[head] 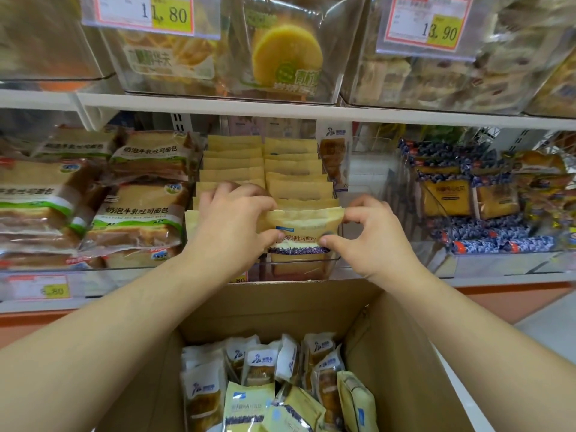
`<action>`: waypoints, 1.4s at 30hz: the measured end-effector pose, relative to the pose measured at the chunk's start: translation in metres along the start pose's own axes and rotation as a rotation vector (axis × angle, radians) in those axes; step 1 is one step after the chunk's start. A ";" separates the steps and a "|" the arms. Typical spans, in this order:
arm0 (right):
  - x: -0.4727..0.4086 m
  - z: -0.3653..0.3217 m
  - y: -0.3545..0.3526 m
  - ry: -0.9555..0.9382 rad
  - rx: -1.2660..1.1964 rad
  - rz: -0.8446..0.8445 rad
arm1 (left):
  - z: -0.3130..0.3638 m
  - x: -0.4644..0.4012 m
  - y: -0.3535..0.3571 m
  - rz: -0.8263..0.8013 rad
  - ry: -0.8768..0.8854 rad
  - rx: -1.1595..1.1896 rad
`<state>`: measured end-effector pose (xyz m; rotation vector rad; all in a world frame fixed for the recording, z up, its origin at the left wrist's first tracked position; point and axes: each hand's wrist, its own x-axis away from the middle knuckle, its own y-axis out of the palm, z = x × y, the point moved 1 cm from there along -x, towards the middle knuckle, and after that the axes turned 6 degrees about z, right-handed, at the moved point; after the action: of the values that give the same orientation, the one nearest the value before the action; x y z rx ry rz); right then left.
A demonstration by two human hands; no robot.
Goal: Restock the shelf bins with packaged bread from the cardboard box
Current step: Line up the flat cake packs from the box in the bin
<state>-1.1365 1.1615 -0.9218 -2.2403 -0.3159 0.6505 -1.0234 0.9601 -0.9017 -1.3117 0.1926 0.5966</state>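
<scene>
Both hands pinch one yellow bread packet (304,227) at the front of the clear shelf bin (332,260) — left hand (232,219) on its left edge; right hand (366,233) on its right. The packet stands upright before two rows of like packets; the open cardboard box (389,353) sits below, holding more packets.

Two price tags, 11.80 (149,12) upper left and 13.90 (427,23) upper right; blue-wrapped snacks (486,235) at right.

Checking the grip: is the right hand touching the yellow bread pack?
Touching: head view shows right hand thumb and fingers pinching the pack at its right edge.
</scene>
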 end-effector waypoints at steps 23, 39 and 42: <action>0.007 -0.001 0.009 0.037 0.018 -0.034 | -0.001 0.005 0.008 -0.004 0.040 -0.044; 0.007 0.010 0.003 -0.004 0.053 -0.067 | 0.001 0.005 0.005 -0.006 0.057 0.017; 0.008 0.008 0.004 -0.007 0.056 -0.074 | 0.001 0.005 0.006 -0.024 0.042 0.016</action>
<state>-1.1344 1.1673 -0.9319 -2.1634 -0.3773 0.6203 -1.0226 0.9638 -0.9091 -1.3104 0.2150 0.5464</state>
